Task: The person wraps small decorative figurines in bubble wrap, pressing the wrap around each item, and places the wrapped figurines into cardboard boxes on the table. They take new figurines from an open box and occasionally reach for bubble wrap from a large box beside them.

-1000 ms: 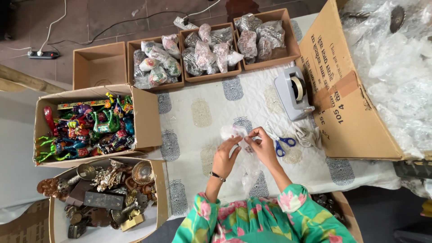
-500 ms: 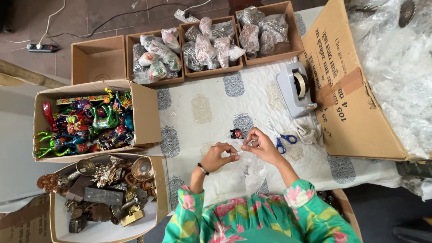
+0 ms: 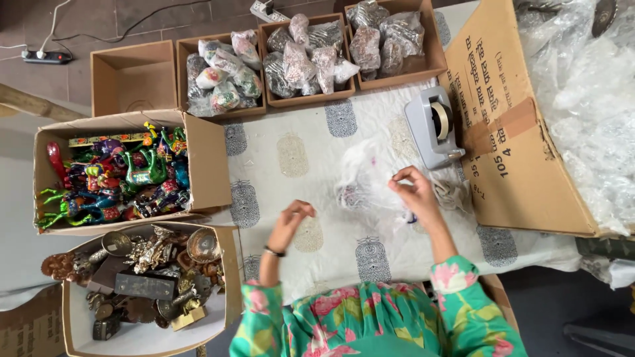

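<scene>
**Thin plastic wrap pinched in one hand over the printed cloth**

Head view: the right hand (image 3: 415, 193) has its fingers (image 3: 399, 186) closed in a pinch on the edge of a clear plastic bag (image 3: 367, 177), a crumpled, filmy sheet that lies on the bench (image 3: 291, 152) just left of that hand and near the grey tape dispenser (image 3: 433, 127). The left hand (image 3: 291, 221) hangs a little apart to the left, fingers loosely curled and half open, with nothing visibly in them. Whether something small sits inside the bag cannot be told; a faint dark patch shows through it.

The bag looks very light, limp and slippery, likely to slide or billow, so a pinch at the rim or a corner seems the sound place to hold it; it would tear if pulled hard.

The bench carries a pale cloth block-printed with rounded motifs. Along the far edge stand shallow cardboard trays (image 3: 307, 63) of already wrapped bundles, glossy and lumpy, and one empty box (image 3: 132, 76). At the left, an open carton of painted figurines (image 3: 116, 182), hard, bright and many-coloured, sits above a carton of brass pieces (image 3: 149, 274), dull gold and angular. At the right a large cardboard flap (image 3: 522, 125) borders a heap of loose plastic film (image 3: 585, 112).
</scene>
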